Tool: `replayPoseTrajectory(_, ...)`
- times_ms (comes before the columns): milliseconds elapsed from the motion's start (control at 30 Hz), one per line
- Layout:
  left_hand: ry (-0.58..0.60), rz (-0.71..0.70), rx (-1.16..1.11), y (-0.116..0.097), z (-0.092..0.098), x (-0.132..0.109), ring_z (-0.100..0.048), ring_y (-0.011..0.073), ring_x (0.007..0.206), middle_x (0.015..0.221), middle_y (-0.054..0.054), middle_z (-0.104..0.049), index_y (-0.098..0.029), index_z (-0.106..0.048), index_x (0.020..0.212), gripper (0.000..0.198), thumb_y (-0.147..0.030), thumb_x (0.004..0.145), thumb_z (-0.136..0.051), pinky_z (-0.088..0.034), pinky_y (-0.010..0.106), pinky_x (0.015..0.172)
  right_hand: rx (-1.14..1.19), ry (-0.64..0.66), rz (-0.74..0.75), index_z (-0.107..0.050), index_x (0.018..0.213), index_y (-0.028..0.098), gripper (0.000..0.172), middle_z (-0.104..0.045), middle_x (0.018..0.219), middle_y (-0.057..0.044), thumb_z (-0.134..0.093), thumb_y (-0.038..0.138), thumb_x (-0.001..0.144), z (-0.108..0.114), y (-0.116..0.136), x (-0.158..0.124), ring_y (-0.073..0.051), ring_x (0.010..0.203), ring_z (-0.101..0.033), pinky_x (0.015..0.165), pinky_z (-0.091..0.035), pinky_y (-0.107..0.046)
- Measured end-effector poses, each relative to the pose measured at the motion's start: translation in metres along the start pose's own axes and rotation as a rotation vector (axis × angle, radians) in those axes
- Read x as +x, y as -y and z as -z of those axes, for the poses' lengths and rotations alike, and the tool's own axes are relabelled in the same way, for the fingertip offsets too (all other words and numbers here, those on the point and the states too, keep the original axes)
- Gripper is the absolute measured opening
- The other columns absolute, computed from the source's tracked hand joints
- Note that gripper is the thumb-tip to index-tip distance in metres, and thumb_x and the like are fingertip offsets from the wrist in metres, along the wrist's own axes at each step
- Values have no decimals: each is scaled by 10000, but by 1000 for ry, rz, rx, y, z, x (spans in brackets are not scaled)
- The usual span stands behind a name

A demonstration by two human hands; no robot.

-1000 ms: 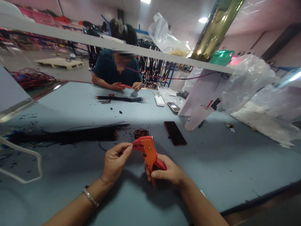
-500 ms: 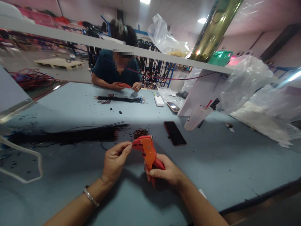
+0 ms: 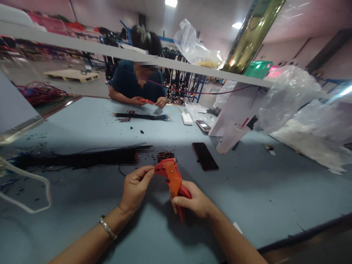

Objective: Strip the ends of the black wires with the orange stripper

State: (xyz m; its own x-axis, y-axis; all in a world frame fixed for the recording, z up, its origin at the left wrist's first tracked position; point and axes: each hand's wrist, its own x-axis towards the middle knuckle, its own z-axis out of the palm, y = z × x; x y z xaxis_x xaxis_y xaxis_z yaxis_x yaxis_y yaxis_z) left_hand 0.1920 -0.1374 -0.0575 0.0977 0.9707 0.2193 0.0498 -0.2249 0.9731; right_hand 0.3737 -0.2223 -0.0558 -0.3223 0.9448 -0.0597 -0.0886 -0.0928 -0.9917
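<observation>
My right hand [image 3: 194, 200] is wrapped around the handles of an orange and red wire stripper [image 3: 173, 178]. Its head points up and to the left. At the stripper's jaws, my left hand [image 3: 137, 187] is closed in a pinch on a thin dark wire [image 3: 121, 171]; most of that wire is hidden behind the hand. A long bundle of black wires [image 3: 82, 158] lies on the table to the left, with coppery ends facing right. Just beyond the stripper's head sits a small heap of dark offcuts [image 3: 165, 154].
Across the table [image 3: 247, 205] a co-worker [image 3: 137, 84] holds a red tool behind a second wire bundle [image 3: 143, 116]. A phone [image 3: 205, 156] and a plastic cup [image 3: 231, 137] stand right of centre. A white shelf bar [image 3: 192, 67] crosses above, carrying plastic bags.
The stripper has tilted slightly, and its jaws look closer together than before. Both my hands stay in nearly the same place, and the view has shifted a little.
</observation>
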Motion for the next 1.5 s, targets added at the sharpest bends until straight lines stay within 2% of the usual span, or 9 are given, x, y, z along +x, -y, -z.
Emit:
replayPoseTrajectory(167, 1, 12, 27, 3, 1, 0, -656, 173, 680, 736, 31, -748, -173, -752, 760, 205, -350, 696, -672, -527, 254, 652, 12, -19, -36, -514, 905, 162, 270, -576, 623, 19, -664, 349, 779, -4, 2, 2, -116, 492, -535, 459, -465, -227)
replayPoseTrajectory(333, -10, 24, 55, 3, 1, 1, -671, 181, 699, 758, 35, -759, -180, -762, 772, 216, -358, 688, -672, -535, 261, 662, -22, -49, -68, -509, 846, 164, 238, -576, 608, 22, -645, 349, 783, -6, 2, 3, -107, 478, -529, 450, -456, -214)
replayPoseTrajectory(833, -13, 6, 81, 1, 1, 3, -686, 197, 734, 795, 47, -766, -176, -767, 799, 244, -377, 703, -664, -543, 275, 681, -93, -154, 2, -489, 747, 168, 255, -555, 566, 19, -619, 383, 789, -20, -1, 5, -112, 445, -536, 408, -441, -206)
replayPoseTrajectory(1033, 4, 5, 67, 5, 0, 3, -685, 197, 740, 799, 45, -766, -178, -766, 807, 249, -380, 713, -656, -540, 273, 687, -112, -257, -1, -451, 728, 188, 278, -491, 432, 68, -609, 406, 795, -24, -10, 8, -74, 320, -413, 341, -334, -176)
replayPoseTrajectory(1300, -28, 27, 118, 2, 0, 6, -670, 196, 770, 805, 34, -758, -176, -752, 796, 237, -380, 717, -661, -518, 275, 737, 134, -213, -50, -483, 788, 166, 342, -544, 530, 44, -692, 429, 726, -14, -15, 10, -109, 387, -521, 357, -417, -200)
replayPoseTrajectory(1500, -1, 21, 140, 2, 1, 5, -624, 174, 697, 714, 16, -715, -164, -727, 752, 250, -396, 741, -631, -485, 245, 661, 268, -192, -36, -510, 902, 149, 377, -617, 715, -18, -733, 383, 707, -9, -10, 7, -154, 555, -621, 467, -496, -252)
